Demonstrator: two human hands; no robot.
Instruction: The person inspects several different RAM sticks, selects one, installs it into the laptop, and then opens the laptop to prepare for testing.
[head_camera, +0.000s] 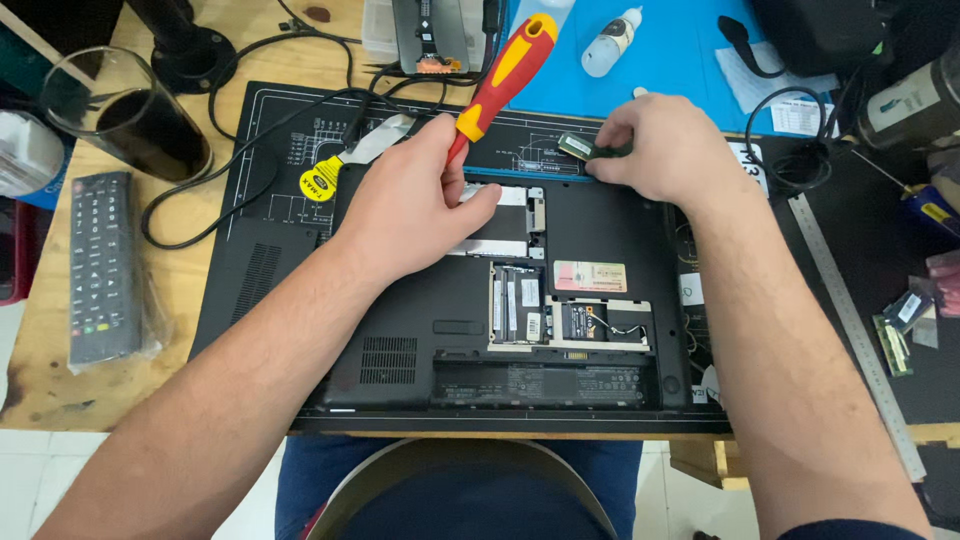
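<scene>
Black plastic laptop (600, 230), turned underside up on a dark cutting mat (260, 130), service bays open: memory modules (515, 305) and a small wireless card (590, 322) exposed at centre, battery slot at 6 o'clock. Left hand (405, 215), at 10 o'clock of the open bays, fingers wrapped round the shaft of a red-and-yellow screwdriver (503, 72), thumb resting on a silver drive caddy (495, 222); handle slants toward 1 o'clock, tip hidden behind the hand. Right hand (665, 150), at 12 o'clock on the laptop's far edge, fingertips pinching a small dark rectangular part (583, 147) with a pale face; what it is cannot be told. Yellow pry tool (325, 178) with a pale blade, on the mat at 10 o'clock. Remote control (100, 265) in a clear wrap, 9 o'clock on the wooden bench. Steel ruler (860, 330), 3 o'clock, beside loose circuit boards (900, 325). Glass of dark liquid (130, 115), 10 o'clock, far. Blue mat (680, 65), 12 o'clock, bearing a small white squeeze bottle (612, 40).
</scene>
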